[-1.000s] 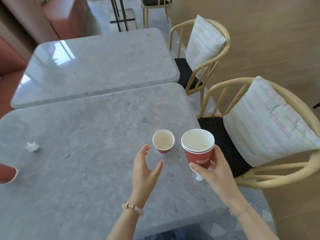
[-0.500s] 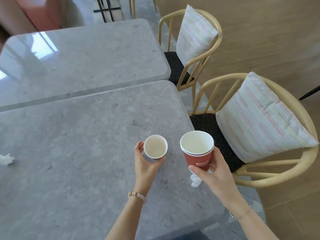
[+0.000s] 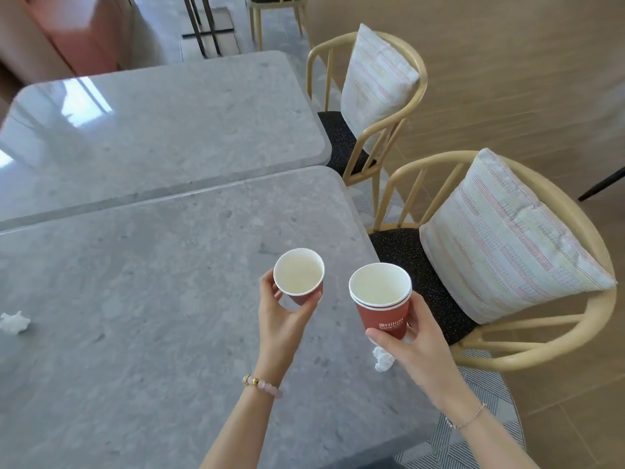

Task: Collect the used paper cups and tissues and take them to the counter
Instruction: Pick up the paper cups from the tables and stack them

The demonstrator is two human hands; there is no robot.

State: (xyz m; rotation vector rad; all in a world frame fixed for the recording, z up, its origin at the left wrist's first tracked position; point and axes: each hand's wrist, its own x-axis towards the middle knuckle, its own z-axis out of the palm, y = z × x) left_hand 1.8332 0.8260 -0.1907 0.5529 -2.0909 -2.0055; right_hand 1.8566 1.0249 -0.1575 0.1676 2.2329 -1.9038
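My left hand (image 3: 280, 319) grips a small red paper cup (image 3: 299, 275) with a white inside, lifted a little above the grey stone table (image 3: 152, 316). Just to its right, my right hand (image 3: 416, 346) holds a stack of red paper cups (image 3: 380, 299), two white rims showing. A crumpled white tissue (image 3: 384, 360) pokes out under my right hand; I cannot tell whether the fingers hold it. Another crumpled tissue (image 3: 14, 321) lies on the table at the far left edge of view.
A second grey table (image 3: 152, 130) stands just behind the near one. Two wooden chairs with striped cushions (image 3: 507, 245) (image 3: 375, 82) line the right side. Wooden floor lies to the right, and a patterned rug (image 3: 487, 401) sits under the near chair.
My left hand reached the small cup, closed on it and lifted it off the table. The red cup at the far left has left the view.
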